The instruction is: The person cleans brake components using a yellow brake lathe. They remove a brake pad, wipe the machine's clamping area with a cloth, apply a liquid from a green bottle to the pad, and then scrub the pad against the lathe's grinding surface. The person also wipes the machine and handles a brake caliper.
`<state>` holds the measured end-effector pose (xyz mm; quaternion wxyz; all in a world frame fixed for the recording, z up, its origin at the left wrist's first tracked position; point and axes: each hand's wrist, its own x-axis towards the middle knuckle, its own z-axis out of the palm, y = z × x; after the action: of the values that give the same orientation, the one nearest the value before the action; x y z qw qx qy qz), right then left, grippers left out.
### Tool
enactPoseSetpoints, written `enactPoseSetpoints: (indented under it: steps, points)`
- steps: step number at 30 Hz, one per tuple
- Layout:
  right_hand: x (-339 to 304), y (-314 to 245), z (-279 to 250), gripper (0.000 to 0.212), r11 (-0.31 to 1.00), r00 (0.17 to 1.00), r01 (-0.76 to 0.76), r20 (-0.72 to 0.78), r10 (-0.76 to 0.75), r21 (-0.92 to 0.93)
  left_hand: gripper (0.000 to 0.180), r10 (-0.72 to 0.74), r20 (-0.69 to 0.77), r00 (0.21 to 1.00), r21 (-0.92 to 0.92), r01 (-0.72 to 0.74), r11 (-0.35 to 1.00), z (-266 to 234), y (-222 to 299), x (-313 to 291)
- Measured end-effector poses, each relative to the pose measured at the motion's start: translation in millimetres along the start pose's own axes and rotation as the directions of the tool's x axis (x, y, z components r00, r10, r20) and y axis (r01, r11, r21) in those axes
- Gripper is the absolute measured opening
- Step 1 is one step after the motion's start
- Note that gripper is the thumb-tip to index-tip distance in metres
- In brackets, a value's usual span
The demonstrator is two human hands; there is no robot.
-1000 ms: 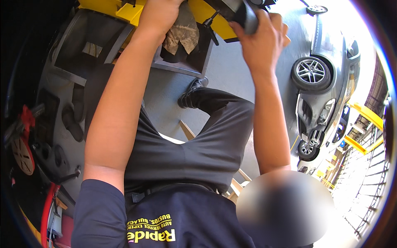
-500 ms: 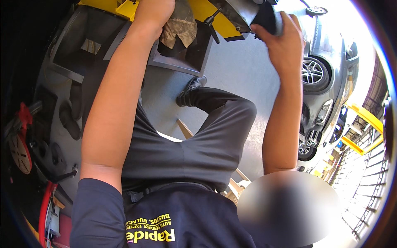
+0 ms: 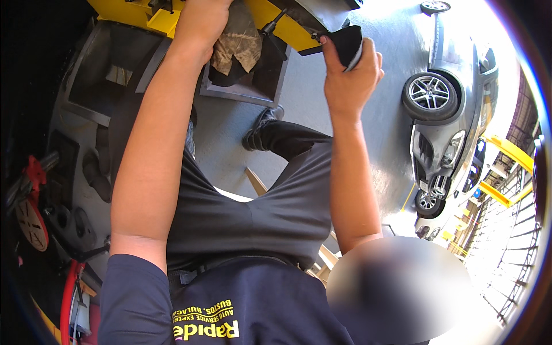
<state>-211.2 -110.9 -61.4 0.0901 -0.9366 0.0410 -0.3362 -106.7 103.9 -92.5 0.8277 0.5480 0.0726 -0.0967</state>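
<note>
Head view: my right hand [image 3: 349,82] gripped the black pad [image 3: 347,43] near the yellow beam [image 3: 298,34], its release not yet done; my left hand [image 3: 204,23], beside the brown cloth [image 3: 238,43], had a hidden grip I could not tell.

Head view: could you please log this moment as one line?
left hand: at mottled cloth, grip unclear | right hand: holding dark piece | nearby: yellow machine part | background: car

Yellow lettering [image 3: 207,322], three lines seen upside down with the largest lowest, stands on the dark navy shirt [image 3: 287,310] at seven o'clock.
</note>
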Motion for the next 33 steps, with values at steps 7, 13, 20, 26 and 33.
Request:
enactPoseSetpoints:
  steps: [7, 13, 20, 26, 33]
  points:
    - [-3.5, -4.5, 4.2, 0.036, 0.999, 0.997, -0.022, -0.076, 0.019, -0.030, 0.029, -0.027, -0.037, 0.999, 0.024, 0.028, 0.999, 1.1, 6.7, -3.9]
    - [-9.9, -19.1, 9.2, 0.026, 0.990, 0.992, -0.115, -0.061, 0.111, -0.081, 0.029, 0.011, -0.024, 1.000, 0.037, -0.011, 0.999, -1.7, 15.3, -14.5]
    - [-9.8, -21.4, 9.7, 0.030, 0.990, 0.989, -0.137, -0.051, 0.135, -0.037, 0.027, -0.040, 0.021, 0.999, 0.030, 0.039, 0.999, -12.3, 12.0, -6.0]
    - [-12.6, -12.5, 9.7, 0.033, 0.995, 0.994, -0.099, -0.055, 0.097, -0.030, 0.028, 0.001, 0.049, 0.999, 0.024, -0.002, 1.000, -9.6, 8.5, -4.8]
    - [-9.1, -13.5, 10.8, 0.036, 0.996, 0.997, -0.061, -0.040, 0.059, -0.057, 0.028, 0.005, 0.040, 0.999, 0.036, -0.007, 0.999, -1.7, 7.2, -8.1]
